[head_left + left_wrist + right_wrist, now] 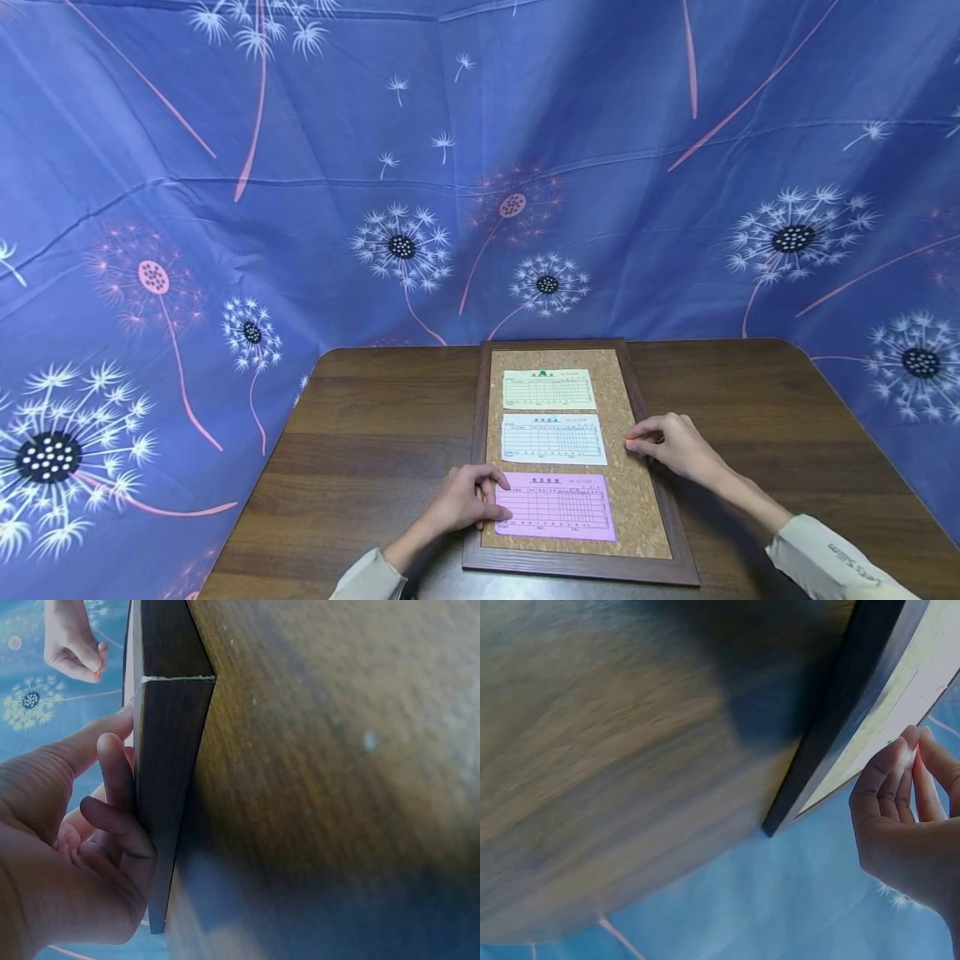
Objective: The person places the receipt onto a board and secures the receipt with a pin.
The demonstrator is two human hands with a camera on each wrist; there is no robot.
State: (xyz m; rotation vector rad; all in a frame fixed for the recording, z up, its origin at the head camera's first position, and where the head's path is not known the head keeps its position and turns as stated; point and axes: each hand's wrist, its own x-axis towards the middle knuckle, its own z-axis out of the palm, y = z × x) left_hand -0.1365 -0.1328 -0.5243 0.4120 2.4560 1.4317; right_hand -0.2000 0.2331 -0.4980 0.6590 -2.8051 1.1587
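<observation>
A pink printed slip point(555, 507) lies on the lower part of a framed cork board point(637, 517). My left hand point(468, 496) rests at that slip's left edge, its thumb and index fingertips apart on the paper. In the left wrist view its other fingers bend beside the dark wooden frame point(165, 757). Over the board's right side, my right hand point(678, 446) pinches a tiny orange pushpin point(628, 442), mostly hidden by the fingertips. Above the pink slip are a white slip point(553, 439) with a teal pin and a pale yellow slip point(547, 390) with a green pin.
The board lies flat on a brown wooden table point(390, 417), near its middle. Blue cloth point(300, 125) with a dandelion print hangs behind the table and along its sides.
</observation>
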